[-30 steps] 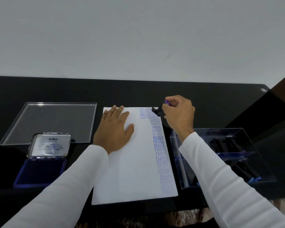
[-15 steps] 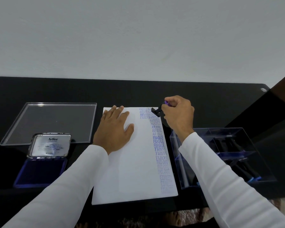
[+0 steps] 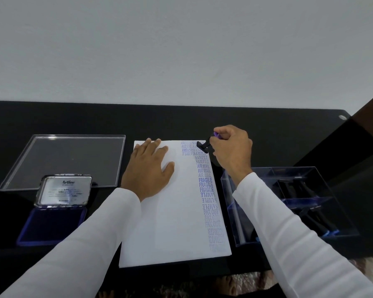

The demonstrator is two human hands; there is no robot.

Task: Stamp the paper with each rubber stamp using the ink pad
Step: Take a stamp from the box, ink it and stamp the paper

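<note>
Right hand (image 3: 232, 150) gripping stamp (image 3: 203, 145) tilted at paper (image 3: 170, 211) top-right corner; left hand (image 3: 148, 168) flat, pinning sheet. Risk — uneven press, overlapping existing SAMPLE prints, smudged impression.

A black table (image 3: 267, 125) stands against a plain pale wall (image 3: 181, 50).

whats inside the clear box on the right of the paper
The clear box holds several black-handled rubber stamps lying in its divided compartments, some with blue ends. The right sleeve covers the box's near left part, so the exact count cannot be seen.
</note>
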